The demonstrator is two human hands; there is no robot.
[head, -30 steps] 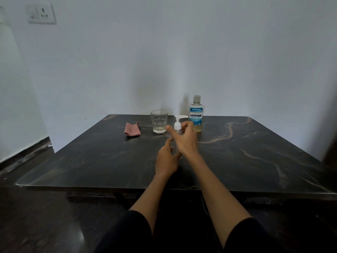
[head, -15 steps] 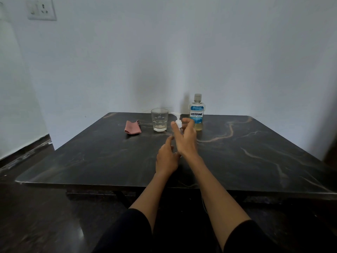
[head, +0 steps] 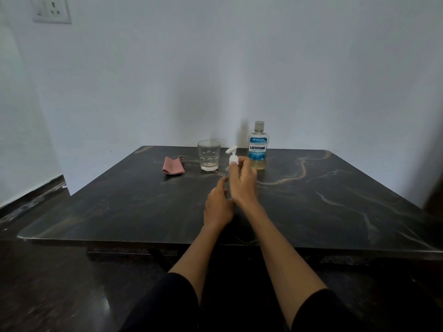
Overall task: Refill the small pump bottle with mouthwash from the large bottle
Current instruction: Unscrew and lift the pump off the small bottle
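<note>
The small pump bottle (head: 233, 158) shows only its white pump head at the back middle of the table; its clear body is hidden behind my fingers. My right hand (head: 243, 182) is closed around the pump's collar. My left hand (head: 217, 205) is just below and to the left, thumb raised toward the bottle's lower part; whether it touches the bottle is hidden. The large Listerine bottle (head: 258, 146) stands upright and capped right behind my right hand, with yellowish liquid low in it.
A clear glass tumbler (head: 208, 155) stands left of the pump bottle. A folded pink cloth (head: 173, 165) lies further left. The dark marble table (head: 335, 200) is pushed against a white wall.
My right hand has gone from an extended finger beside the pump to closed around its collar. The left hand has stayed close beneath it.
</note>
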